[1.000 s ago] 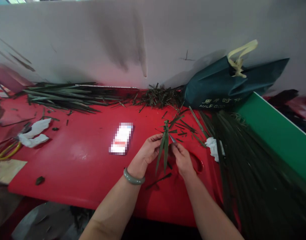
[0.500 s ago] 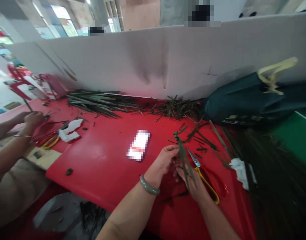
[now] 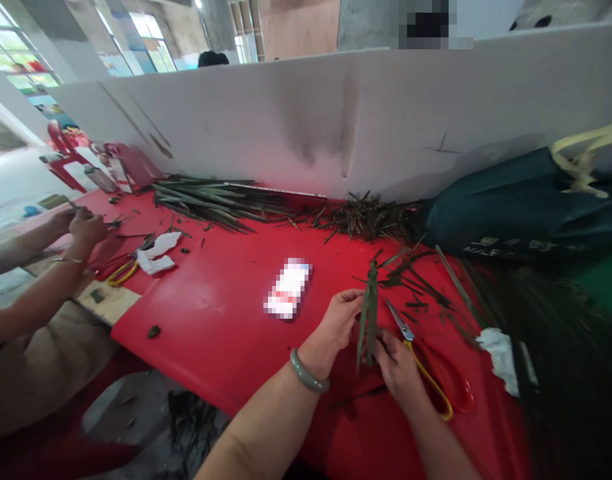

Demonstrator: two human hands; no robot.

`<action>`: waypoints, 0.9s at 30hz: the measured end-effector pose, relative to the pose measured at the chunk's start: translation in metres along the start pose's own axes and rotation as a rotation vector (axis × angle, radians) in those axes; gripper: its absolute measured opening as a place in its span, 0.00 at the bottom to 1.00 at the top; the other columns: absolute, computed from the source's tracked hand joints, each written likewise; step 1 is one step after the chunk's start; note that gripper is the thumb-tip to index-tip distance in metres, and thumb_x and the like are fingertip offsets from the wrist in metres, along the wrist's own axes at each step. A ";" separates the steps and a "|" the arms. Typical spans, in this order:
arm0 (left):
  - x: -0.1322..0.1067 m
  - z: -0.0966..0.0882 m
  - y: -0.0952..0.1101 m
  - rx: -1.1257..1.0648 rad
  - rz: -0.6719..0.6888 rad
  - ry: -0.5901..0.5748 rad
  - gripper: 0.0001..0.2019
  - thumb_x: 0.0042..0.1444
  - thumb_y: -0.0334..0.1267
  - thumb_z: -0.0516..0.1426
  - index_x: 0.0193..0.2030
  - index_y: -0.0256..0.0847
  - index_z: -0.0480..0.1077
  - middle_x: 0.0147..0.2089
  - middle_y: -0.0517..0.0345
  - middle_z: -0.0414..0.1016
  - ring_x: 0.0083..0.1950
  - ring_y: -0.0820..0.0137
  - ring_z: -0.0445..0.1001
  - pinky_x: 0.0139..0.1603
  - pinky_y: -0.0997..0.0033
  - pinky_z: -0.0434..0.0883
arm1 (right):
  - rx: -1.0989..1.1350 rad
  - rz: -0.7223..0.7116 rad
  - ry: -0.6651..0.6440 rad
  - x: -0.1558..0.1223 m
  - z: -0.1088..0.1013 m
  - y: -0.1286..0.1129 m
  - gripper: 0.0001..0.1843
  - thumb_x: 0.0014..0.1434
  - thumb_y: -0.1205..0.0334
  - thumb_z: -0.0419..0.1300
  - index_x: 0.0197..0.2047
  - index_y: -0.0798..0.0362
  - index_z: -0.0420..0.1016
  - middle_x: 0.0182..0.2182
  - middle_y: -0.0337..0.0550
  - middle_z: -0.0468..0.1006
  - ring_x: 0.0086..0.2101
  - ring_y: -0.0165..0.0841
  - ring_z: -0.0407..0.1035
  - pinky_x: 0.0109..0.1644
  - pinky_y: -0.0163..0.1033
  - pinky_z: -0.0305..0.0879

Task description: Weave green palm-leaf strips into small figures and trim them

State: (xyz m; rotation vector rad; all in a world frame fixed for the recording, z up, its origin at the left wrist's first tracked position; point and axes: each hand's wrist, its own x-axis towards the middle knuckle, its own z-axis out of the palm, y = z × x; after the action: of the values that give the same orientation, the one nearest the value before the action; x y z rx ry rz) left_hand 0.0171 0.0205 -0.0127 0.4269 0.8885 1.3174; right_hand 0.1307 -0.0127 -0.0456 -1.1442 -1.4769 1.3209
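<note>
A green woven leaf figure (image 3: 370,301) stands nearly upright between my hands, its knotted tip at the top and long blades hanging down. My left hand (image 3: 341,319), with a grey-green bangle (image 3: 309,373) at the wrist, pinches the figure's left side. On the other side, my right hand (image 3: 397,365) has its fingers closed at the lower blades; the fingertips are partly hidden behind them. Just right of that hand lie scissors (image 3: 409,335) with red and yellow handles, blades pointing away from me. Thin leaf scraps (image 3: 416,283) are scattered beyond the figure.
A phone (image 3: 289,288) lies on the red table (image 3: 226,313). Long leaf strips (image 3: 201,200) and a clippings heap (image 3: 369,217) line the white partition (image 3: 236,127). A dark bag (image 3: 506,200) and crumpled tissue (image 3: 501,357) are at right. Another person's hands (image 3: 86,225) work at left.
The view has swung slightly left. The leaf figure has turned more upright, its blades closer together. My right hand's fingers have drawn in at the lower blades.
</note>
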 end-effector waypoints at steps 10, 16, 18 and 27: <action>-0.002 0.002 -0.010 0.118 0.039 -0.080 0.10 0.36 0.37 0.62 0.27 0.33 0.72 0.22 0.60 0.69 0.23 0.79 0.65 0.26 0.78 0.62 | -0.113 -0.009 0.154 -0.001 -0.004 -0.004 0.07 0.48 0.57 0.54 0.27 0.51 0.70 0.20 0.43 0.72 0.21 0.34 0.65 0.24 0.39 0.63; -0.002 -0.001 -0.010 0.123 -0.003 -0.090 0.10 0.34 0.36 0.63 0.26 0.34 0.71 0.21 0.60 0.69 0.23 0.77 0.66 0.25 0.77 0.62 | -0.010 -0.008 0.129 0.001 0.003 -0.003 0.08 0.49 0.57 0.53 0.28 0.52 0.67 0.18 0.36 0.68 0.19 0.30 0.62 0.23 0.34 0.61; -0.001 -0.002 -0.010 0.120 0.012 -0.103 0.10 0.34 0.35 0.63 0.26 0.34 0.71 0.22 0.60 0.70 0.24 0.76 0.67 0.26 0.77 0.63 | -0.018 -0.011 0.104 0.001 0.004 -0.001 0.07 0.50 0.58 0.52 0.28 0.52 0.67 0.16 0.35 0.67 0.19 0.29 0.62 0.23 0.34 0.61; -0.001 -0.002 -0.001 0.113 0.022 -0.094 0.12 0.33 0.38 0.63 0.26 0.35 0.70 0.19 0.60 0.70 0.21 0.77 0.67 0.23 0.79 0.62 | -0.019 0.000 0.012 -0.002 0.008 0.003 0.08 0.52 0.60 0.51 0.29 0.53 0.68 0.16 0.34 0.65 0.18 0.26 0.59 0.22 0.31 0.59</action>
State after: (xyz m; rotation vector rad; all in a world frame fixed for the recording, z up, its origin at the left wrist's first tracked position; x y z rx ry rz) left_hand 0.0164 0.0183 -0.0145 0.5838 0.8839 1.2611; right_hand 0.1240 -0.0163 -0.0499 -1.1625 -1.4840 1.2997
